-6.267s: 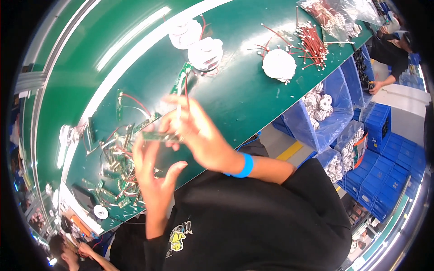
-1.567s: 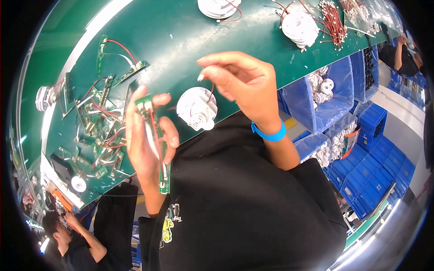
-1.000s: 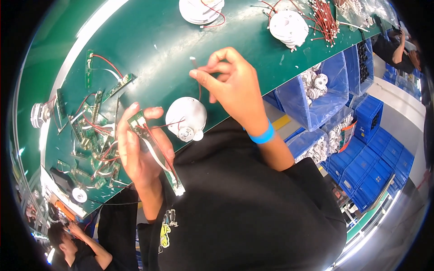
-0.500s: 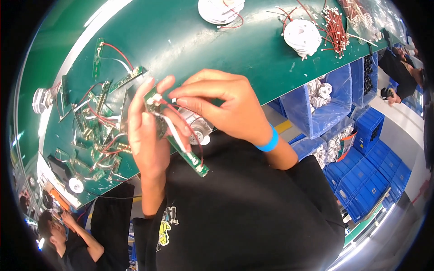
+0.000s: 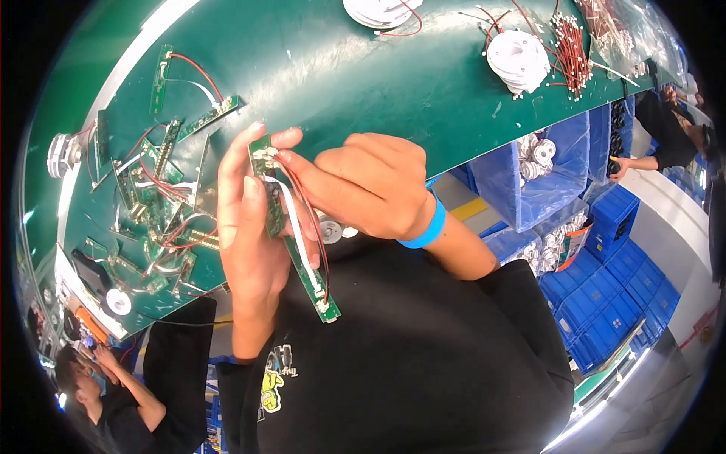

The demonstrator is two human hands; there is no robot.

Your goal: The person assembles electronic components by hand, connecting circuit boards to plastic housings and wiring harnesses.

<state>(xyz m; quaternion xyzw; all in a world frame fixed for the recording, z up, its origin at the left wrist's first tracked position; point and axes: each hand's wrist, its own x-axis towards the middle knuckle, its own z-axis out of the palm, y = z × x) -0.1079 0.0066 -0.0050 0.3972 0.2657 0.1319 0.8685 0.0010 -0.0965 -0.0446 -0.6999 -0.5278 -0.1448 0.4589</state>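
Note:
Upright in my left hand (image 5: 253,242) is a green circuit board (image 5: 258,147), gripped between thumb and fingers. A red wire (image 5: 319,234) and a flat white cable (image 5: 290,216) run from its top end down to a second green board strip (image 5: 308,282), which hangs over my black shirt. My right hand (image 5: 370,181), with a blue wristband (image 5: 426,227), has its fingertips pinched at the white connector (image 5: 266,157) near the board's top. Those fingertips partly cover the connector. Behind my hands, a round metal part (image 5: 330,231) shows in part.
Wired circuit boards (image 5: 162,181) lie heaped on the green table (image 5: 302,83) at left. White discs (image 5: 518,60) and a bundle of red wires (image 5: 572,57) lie at far right. Below the edge stand a lined blue bin (image 5: 556,181) and blue crates (image 5: 605,303). Other people work nearby.
My right hand has brought the small white connector left onto the board's top end. The lower board strip hangs slightly lower and more upright.

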